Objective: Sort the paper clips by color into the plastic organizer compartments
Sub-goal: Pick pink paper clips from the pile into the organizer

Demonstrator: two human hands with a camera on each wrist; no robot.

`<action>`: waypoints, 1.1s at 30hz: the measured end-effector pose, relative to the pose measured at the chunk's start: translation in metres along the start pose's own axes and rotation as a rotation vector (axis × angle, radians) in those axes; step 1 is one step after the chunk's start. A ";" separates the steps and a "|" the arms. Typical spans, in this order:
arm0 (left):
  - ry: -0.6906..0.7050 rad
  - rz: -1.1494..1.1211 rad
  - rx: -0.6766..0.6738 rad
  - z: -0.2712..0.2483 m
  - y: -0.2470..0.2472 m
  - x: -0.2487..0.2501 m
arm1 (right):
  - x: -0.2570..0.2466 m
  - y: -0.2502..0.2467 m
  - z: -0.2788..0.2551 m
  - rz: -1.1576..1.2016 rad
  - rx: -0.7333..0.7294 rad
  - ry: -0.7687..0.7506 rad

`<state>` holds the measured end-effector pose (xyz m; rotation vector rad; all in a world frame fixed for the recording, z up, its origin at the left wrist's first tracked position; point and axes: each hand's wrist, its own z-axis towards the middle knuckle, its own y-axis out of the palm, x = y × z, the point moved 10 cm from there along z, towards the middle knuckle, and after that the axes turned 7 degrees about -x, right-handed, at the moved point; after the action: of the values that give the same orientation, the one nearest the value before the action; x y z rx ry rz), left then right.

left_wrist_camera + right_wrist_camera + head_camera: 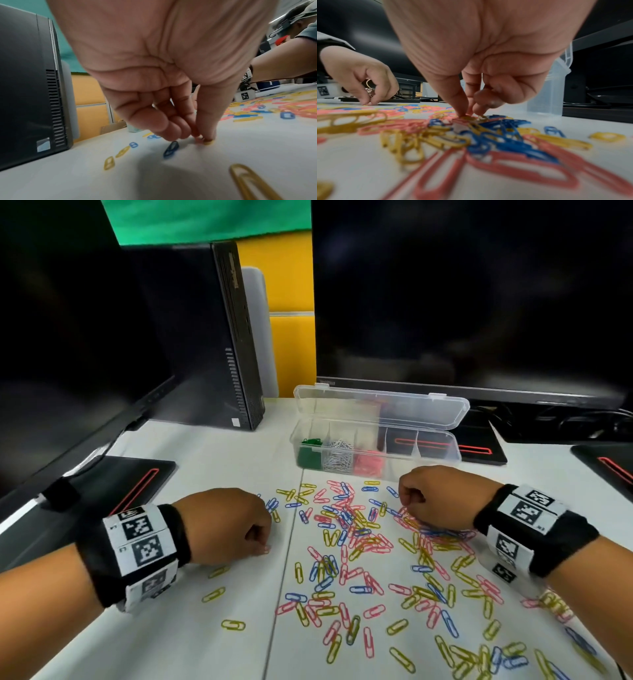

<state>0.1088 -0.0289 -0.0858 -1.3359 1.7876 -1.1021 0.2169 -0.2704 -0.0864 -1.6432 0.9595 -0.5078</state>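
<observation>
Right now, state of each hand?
Left hand: fingertips pinch a yellow paper clip against the table.
Right hand: fingertips pinch a yellow paper clip atop the mixed pile.

Clear plastic organizer box (375, 440): transparent, smooth, glossy, with its hinged lid of the same clear plastic. White tabletop (212, 446): smooth, matt, with a thin seam. Loose yellow, pink and blue paper clips (359, 542): smooth coloured coating, slight sheen. Silver paper clips (339, 455) in one compartment: bare metal, shiny. Black computer tower (205, 337): matt casing, ribbed vent. Black monitor screens (472, 292): glossy, reflective. Black wristbands (137, 553): matt cloth, carrying white printed marker tags that look like paper.
</observation>
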 end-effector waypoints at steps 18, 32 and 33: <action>-0.107 -0.878 0.004 0.051 -0.031 -0.009 | -0.009 -0.004 -0.004 0.076 0.001 -0.055; -0.067 -0.120 0.028 0.070 -0.039 0.025 | -0.001 0.002 0.000 0.009 -0.020 0.001; -0.058 -0.155 0.030 0.069 -0.037 0.024 | 0.000 0.002 0.000 0.041 -0.020 0.019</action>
<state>0.1773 -0.0740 -0.0831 -1.4936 1.6417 -1.1553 0.2164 -0.2707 -0.0878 -1.6354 1.0131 -0.4887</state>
